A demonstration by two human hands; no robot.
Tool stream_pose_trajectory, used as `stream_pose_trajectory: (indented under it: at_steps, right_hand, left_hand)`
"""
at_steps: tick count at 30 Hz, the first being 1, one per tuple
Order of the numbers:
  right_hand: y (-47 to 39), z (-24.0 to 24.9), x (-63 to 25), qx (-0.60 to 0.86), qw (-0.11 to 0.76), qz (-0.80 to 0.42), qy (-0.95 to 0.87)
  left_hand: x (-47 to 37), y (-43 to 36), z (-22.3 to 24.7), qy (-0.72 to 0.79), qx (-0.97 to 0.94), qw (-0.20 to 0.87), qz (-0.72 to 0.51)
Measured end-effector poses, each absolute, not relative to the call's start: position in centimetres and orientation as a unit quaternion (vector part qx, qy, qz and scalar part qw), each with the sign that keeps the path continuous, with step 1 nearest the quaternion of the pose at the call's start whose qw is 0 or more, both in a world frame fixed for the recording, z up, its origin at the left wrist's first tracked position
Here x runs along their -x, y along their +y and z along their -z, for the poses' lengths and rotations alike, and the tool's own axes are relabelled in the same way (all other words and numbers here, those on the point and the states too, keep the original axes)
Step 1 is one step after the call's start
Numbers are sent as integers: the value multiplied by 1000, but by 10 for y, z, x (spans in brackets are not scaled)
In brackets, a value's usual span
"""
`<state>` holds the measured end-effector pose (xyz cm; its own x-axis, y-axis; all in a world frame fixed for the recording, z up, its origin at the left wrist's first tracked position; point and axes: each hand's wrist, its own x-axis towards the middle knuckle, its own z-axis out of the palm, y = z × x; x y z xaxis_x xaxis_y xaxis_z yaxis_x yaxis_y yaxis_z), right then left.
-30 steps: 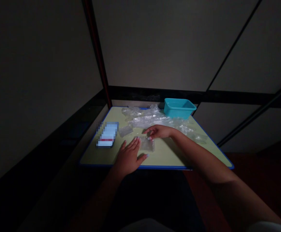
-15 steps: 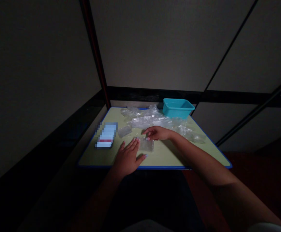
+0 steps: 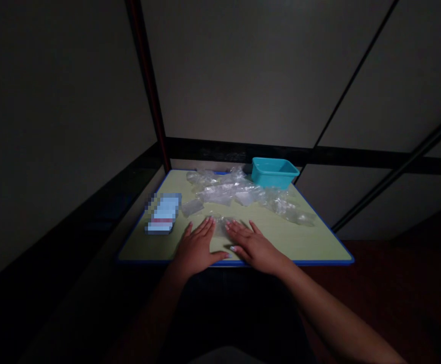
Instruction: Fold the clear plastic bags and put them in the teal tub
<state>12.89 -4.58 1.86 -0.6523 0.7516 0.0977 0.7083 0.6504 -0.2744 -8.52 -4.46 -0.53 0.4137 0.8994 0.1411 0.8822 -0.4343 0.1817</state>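
A small clear plastic bag (image 3: 220,228) lies flat near the front of the table, partly covered by my fingers. My left hand (image 3: 197,247) rests flat at its left edge, fingers stretched out and thumb pointing right. Across from it, my right hand (image 3: 254,245) lies with its fingers spread over the bag's right side. Neither hand is closed around anything. Just beyond the hands sits another small clear plastic piece (image 3: 192,208), and behind it spreads a heap of crumpled clear plastic bags (image 3: 220,193).
A turquoise plastic basket (image 3: 275,174) stands at the back right of the pale yellow table (image 3: 304,242), which has a blue edge. On the left lies a phone (image 3: 164,213) with a lit, blurred screen. Walls close in behind and at left.
My right hand has come back from the bag's far edge and now lies flat on its right side. My left hand has stayed nearly in place. The view has shifted slightly.
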Motion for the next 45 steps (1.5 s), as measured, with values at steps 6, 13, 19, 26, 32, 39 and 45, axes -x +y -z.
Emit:
stream_pose_trajectory:
  at_steps: [6,13,19,26,32,39,45]
  right_hand:
    - [-51,-11,-123,433,107,-75,-892]
    - [-50,0,-122,443,121,-47,-887]
    - [-52,-3,-121,447,94,-42,-889]
    - [-54,-3,-121,445,80,-40,-891]
    - [-54,-3,-122,447,75,-50,-890]
    - [-57,-3,-122,456,85,-58,-884]
    - [-67,1,-122,447,107,-51,-887]
  left_hand:
    - [85,-45,4,529,-841,30,-105]
    - [85,-45,4,526,-844,14,-108]
    - [84,-45,3,533,-840,16,-97]
    - [84,-44,0,537,-838,24,-92]
    - [79,-36,-4,497,-862,31,-97]
    - [76,-28,-2,473,-876,56,-83]
    - [76,-28,2,476,-874,50,-87]
